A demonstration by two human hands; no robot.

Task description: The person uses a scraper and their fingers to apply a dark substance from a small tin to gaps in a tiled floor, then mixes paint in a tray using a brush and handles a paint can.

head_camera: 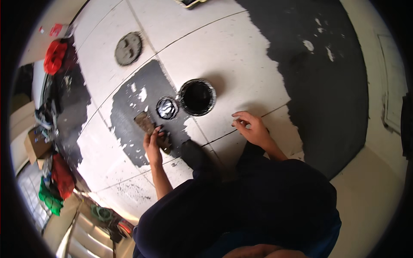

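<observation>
In my left hand (154,146) is a flat scraper-like tool (143,122) with a stained, brownish blade, held over a dark grey coated patch (122,109) of the tiled floor. My right hand (251,127) hovers above the pale tiles with fingers bent and nothing visible between them. Between the hands and farther forward stands an open bucket (197,97) that is dark inside. Touching or nearly touching its left side is a smaller round container or lid (167,108) with a shiny, wet black surface.
A grey round disc (128,48) lies ahead on pale tiles. Dark coating (326,96) covers the floor at right, beside the wall. A tray (190,2) shows at the top edge. Along the left are red tape-like rolls (55,57), a cardboard box (36,145), and red and green bags (50,196).
</observation>
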